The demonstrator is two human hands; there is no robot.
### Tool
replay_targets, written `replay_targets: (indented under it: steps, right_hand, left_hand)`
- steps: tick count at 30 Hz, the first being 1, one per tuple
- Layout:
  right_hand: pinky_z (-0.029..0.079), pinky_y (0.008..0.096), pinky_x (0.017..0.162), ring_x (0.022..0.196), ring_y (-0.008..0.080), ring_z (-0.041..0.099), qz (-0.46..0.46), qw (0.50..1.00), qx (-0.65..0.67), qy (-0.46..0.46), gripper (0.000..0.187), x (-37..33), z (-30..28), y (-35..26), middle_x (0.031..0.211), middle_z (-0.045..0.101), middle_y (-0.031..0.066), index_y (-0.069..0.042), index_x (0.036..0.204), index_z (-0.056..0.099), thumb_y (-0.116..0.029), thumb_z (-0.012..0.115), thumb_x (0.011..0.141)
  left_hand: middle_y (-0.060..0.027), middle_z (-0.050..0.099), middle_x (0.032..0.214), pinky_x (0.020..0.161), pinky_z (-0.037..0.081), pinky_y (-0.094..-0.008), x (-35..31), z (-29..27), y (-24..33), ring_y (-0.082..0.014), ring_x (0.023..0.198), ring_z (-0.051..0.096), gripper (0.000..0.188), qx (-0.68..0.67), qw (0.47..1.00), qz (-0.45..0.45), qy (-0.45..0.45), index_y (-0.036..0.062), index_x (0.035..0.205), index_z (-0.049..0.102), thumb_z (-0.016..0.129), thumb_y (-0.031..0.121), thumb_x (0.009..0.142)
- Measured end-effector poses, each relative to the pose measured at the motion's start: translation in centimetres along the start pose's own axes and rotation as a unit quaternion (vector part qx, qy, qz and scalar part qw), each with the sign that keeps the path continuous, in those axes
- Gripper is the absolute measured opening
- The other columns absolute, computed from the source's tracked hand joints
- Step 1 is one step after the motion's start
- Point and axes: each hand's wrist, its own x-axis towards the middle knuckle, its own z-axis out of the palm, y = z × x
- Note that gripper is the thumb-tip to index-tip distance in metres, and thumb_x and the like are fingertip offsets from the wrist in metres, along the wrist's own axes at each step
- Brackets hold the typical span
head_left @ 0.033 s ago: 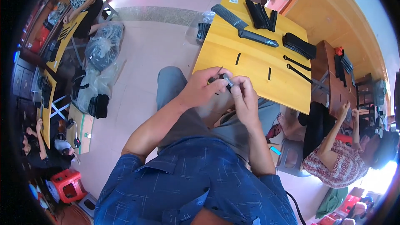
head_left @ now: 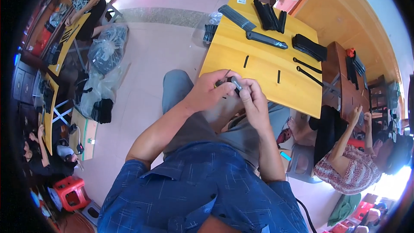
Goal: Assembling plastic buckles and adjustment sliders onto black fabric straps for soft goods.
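Note:
Close together at the table's near edge, both my hands pinch one small black piece with a shiny grey part (head_left: 236,85). My left hand (head_left: 208,89) is closed on its left side, and a thin dark tip sticks up by the fingers. My right hand (head_left: 255,103) grips the other side between thumb and fingers. The piece's exact kind is hidden by the fingers. Just beyond, two short black strips (head_left: 246,61) lie apart on the yellow table (head_left: 224,51). Two longer black straps with looped ends (head_left: 309,76) rest at the right edge.
Farther back are a fanned bundle of dark grey strips (head_left: 238,17), a dark flat-handled piece (head_left: 267,40), and black strap stacks (head_left: 309,47). Clear plastic bags (head_left: 108,49) lie on the floor at left. Other people sit at tables left and right; a red stool (head_left: 71,193) stands lower left.

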Motion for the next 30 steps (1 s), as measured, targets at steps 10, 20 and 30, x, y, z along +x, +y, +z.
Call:
replay_targets:
  steps: [10,20,30]
  right_hand:
    - [0.054,0.0395,0.073,0.084,0.0300,0.069,-0.169,0.953,-0.251,0.024,0.021,2.3,-1.7,-0.2,0.091,0.067,0.0109,-0.005,0.103,0.067,-0.011,0.077,0.085]
    - [0.052,0.0415,0.079,0.086,0.0307,0.068,-0.214,0.918,-0.331,0.031,0.022,3.5,-1.5,2.0,0.093,0.067,0.0088,-0.009,0.102,0.068,-0.014,0.078,0.083]
    - [0.055,0.0319,0.078,0.089,0.0210,0.069,-0.050,0.984,-0.165,0.032,0.031,2.1,-6.5,6.1,0.099,0.070,0.0068,-0.007,0.114,0.068,-0.008,0.080,0.086]
  left_hand:
    - [-0.0007,0.066,0.087,0.071,0.050,-0.0245,1.4,0.2,-2.3,-0.0066,0.077,0.058,0.029,0.043,0.994,0.050,0.086,-0.0005,0.120,0.069,0.070,0.011,0.093]
    - [0.0006,0.065,0.087,0.075,0.049,-0.0266,3.1,-0.7,-5.3,-0.0098,0.081,0.059,0.027,0.042,0.995,0.035,0.080,0.0001,0.114,0.072,0.073,0.013,0.091]
    - [-0.0055,0.070,0.093,0.043,0.035,-0.0196,2.4,-2.6,-8.4,-0.0027,0.051,0.045,0.026,-0.207,0.957,-0.128,0.155,0.0018,0.120,0.065,0.067,0.015,0.097]
